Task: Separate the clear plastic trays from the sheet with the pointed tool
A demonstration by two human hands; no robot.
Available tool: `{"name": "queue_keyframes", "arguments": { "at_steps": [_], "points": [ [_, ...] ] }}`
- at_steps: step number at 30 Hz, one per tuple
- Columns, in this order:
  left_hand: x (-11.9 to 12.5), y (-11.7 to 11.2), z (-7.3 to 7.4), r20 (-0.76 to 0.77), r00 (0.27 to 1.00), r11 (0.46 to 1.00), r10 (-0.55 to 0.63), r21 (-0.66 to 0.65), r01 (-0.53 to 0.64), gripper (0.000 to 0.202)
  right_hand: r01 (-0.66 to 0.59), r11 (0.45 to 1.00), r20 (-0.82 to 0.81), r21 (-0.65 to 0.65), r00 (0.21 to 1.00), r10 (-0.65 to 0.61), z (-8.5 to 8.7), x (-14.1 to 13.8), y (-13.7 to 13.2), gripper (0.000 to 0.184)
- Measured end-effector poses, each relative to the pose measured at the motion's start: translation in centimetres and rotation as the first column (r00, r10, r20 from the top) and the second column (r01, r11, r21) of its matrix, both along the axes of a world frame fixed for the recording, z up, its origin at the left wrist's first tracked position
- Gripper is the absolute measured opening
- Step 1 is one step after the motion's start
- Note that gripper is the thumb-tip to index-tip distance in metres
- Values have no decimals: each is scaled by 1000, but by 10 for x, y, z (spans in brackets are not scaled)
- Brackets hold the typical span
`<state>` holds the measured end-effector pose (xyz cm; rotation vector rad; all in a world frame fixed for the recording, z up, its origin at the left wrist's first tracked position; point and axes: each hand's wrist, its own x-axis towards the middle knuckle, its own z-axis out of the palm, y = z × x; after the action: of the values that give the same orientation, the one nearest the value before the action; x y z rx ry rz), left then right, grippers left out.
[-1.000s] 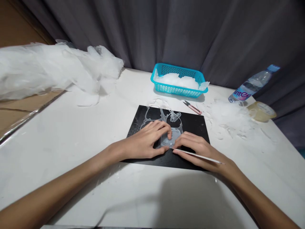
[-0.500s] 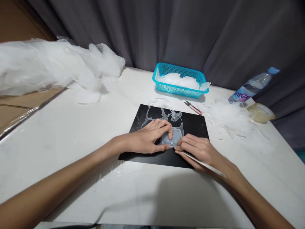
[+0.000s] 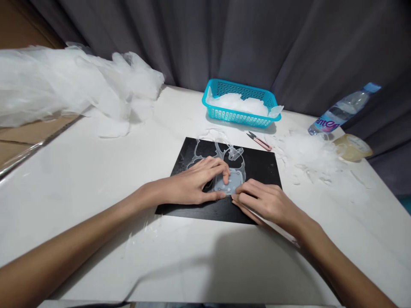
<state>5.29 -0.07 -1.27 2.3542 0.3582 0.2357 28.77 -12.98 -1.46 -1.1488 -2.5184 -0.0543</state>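
A translucent, rounded plastic piece (image 3: 236,177) with small round marks lies flat on a black mat (image 3: 261,164). My left hand (image 3: 202,182) has its fingers apart and presses the piece down, its thumb at the near edge and a bent index finger on top. At the near right corner, my right hand (image 3: 265,197) is closed around a thin, white-handled tool (image 3: 287,236), whose tip is hidden by the fingers. A looping strip of clear plastic film (image 3: 219,149) spreads beyond the hands, partly attached-looking around the piece.
Beyond the mat sits a blue basket (image 3: 241,116) with translucent pieces. Small pink-handled snips (image 3: 262,143) lie before it. To the right are plastic scraps (image 3: 305,149), a water bottle (image 3: 342,112) and a yellowish roll (image 3: 355,147). Crumpled sheeting (image 3: 80,85) fills the back left.
The rear end of the white-handled tool has dipped slightly towards my right wrist. My left hand keeps its hold on the piece. The whole view has shifted a little.
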Motion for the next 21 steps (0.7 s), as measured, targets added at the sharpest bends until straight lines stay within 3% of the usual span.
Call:
{"name": "queue_keyframes", "arguments": {
  "at_steps": [4,7,10,12,13,15,17,21],
  "points": [
    [-2,5,16,43,999,1000,14,-16,-13,21,3,998,1,57,1000,-3,-1,-4,3,16],
    [-5,2,35,38,990,989,139,-46,-137,17,18,993,36,116,999,-23,-4,-10,4,20],
    [-6,-14,49,-128,980,939,155,-291,-186,28,59,988,45,142,997,-66,-10,-17,5,21],
    [-6,-29,48,-264,963,880,55,-444,-172,38,107,984,12,143,994,-110,-13,-21,6,20],
    [-5,-36,45,-298,953,869,60,-454,-197,43,137,981,-9,140,990,-137,-15,-23,6,20],
    [-1,-46,36,-328,932,863,153,-415,-288,50,196,973,-37,125,980,-193,-17,-25,7,19],
    [4,-49,27,-322,911,824,256,-420,-380,51,233,966,-46,113,972,-229,-18,-25,8,19],
    [13,-48,15,-289,883,674,369,-571,-469,55,251,961,-129,121,963,-235,-14,-24,7,16]
  ]
}}
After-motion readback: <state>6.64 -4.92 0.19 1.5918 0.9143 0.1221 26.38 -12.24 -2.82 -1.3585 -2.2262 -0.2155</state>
